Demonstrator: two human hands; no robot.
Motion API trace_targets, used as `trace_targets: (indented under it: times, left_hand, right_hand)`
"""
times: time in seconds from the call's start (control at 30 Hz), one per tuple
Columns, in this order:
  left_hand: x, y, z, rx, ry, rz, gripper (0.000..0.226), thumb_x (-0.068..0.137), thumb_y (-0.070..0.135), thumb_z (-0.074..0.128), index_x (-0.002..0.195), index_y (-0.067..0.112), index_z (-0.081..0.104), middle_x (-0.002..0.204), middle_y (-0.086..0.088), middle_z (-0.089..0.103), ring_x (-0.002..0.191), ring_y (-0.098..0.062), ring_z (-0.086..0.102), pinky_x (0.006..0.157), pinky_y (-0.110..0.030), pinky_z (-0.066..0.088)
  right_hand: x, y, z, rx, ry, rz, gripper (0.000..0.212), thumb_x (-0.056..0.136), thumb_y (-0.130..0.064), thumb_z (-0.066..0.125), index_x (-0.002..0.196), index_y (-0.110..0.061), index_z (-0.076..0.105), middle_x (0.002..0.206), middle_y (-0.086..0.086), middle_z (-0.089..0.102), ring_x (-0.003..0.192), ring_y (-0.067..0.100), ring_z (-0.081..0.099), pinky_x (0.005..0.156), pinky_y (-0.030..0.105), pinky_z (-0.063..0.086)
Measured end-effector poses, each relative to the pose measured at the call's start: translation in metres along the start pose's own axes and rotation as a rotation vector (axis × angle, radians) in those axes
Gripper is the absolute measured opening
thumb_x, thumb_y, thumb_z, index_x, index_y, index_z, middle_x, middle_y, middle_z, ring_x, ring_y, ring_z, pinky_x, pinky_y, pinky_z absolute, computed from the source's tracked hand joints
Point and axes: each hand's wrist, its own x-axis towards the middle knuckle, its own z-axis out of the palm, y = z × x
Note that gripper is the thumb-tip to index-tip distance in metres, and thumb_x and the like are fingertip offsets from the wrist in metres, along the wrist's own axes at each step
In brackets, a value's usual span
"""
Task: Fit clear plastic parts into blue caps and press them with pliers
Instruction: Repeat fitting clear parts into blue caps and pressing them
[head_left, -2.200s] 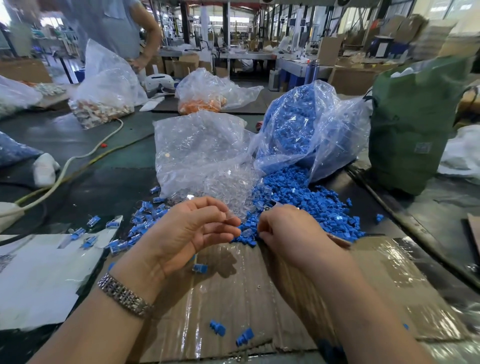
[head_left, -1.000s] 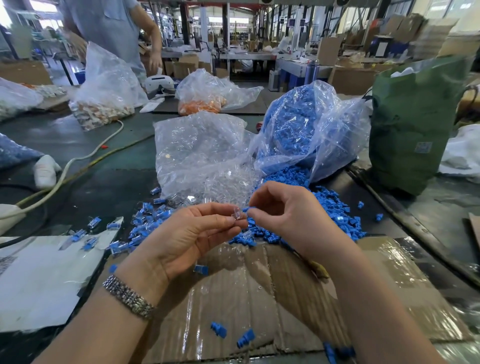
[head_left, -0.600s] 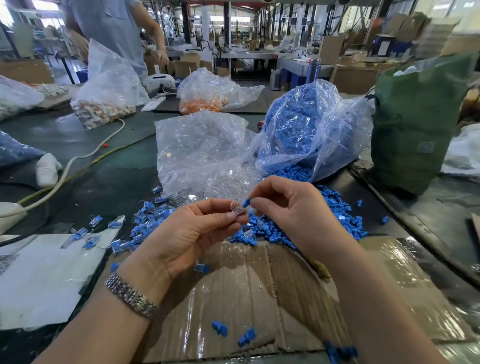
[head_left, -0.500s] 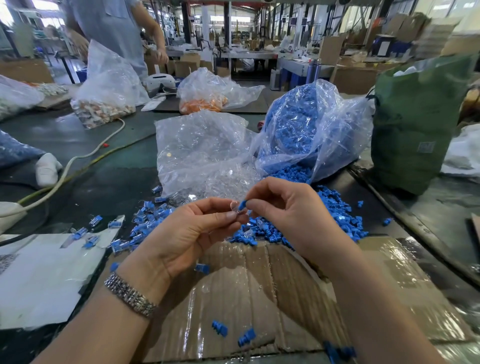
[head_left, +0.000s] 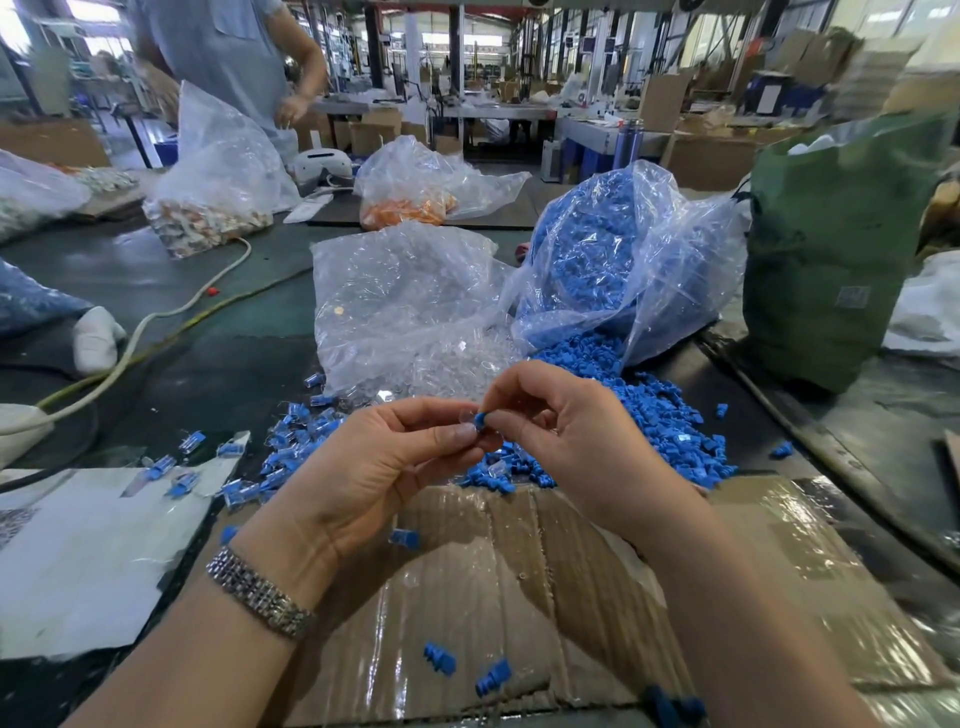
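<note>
Now the fitting step is in hand: left hand pinches a clear part, right hand pinches a blue cap against it, above the cardboard. Next probably pliers, which are not visible.

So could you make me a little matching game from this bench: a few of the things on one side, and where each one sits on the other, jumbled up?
Things:
1. blue cap
2. bag of blue caps
3. green bag
4. bag of orange parts

Places:
A. standing at the far right of the bench
B. pinched between the fingertips of the left hand and the right hand
C. far back on the bench, behind the bag of clear parts
D. lying open, spilling a pile onto the bench

Pairs: 1-B, 2-D, 3-A, 4-C
</note>
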Motion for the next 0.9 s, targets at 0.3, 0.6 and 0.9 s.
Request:
trace_targets:
  times: [0.3,0.6,0.9]
  left_hand:
    - [0.003,-0.001,-0.003,-0.007,-0.004,0.040,0.023,0.075,-0.002,0.069,0.096,-0.001,0.078,0.107,-0.024,0.073,0.096,-0.029,0.075,0.073,-0.025,0.061]
    - [0.004,0.000,-0.005,-0.053,0.038,0.081,0.019,0.075,-0.003,0.068,0.090,0.002,0.080,0.103,-0.025,0.074,0.093,-0.029,0.075,0.070,-0.024,0.061]
    - [0.006,0.000,-0.010,-0.112,0.103,0.149,0.024,0.076,0.000,0.069,0.099,0.001,0.076,0.109,-0.022,0.073,0.094,-0.026,0.075,0.073,-0.026,0.061]
  right_hand:
    - [-0.002,0.021,-0.028,-0.606,0.014,0.481,0.050,0.088,-0.059,0.065,0.119,-0.022,0.054,0.116,-0.003,0.055,0.108,0.017,0.054,0.093,0.037,0.048]
    - [-0.003,0.025,-0.026,-0.767,-0.171,0.654,0.031,0.080,-0.046,0.068,0.080,-0.017,0.059,0.089,0.008,0.060,0.084,0.029,0.058,0.066,0.034,0.042]
    - [-0.005,0.001,-0.036,-0.001,-0.180,0.576,0.016,0.097,-0.016,0.058,0.097,-0.006,0.071,0.075,0.009,0.071,0.070,0.017,0.061,0.063,0.029,0.044]
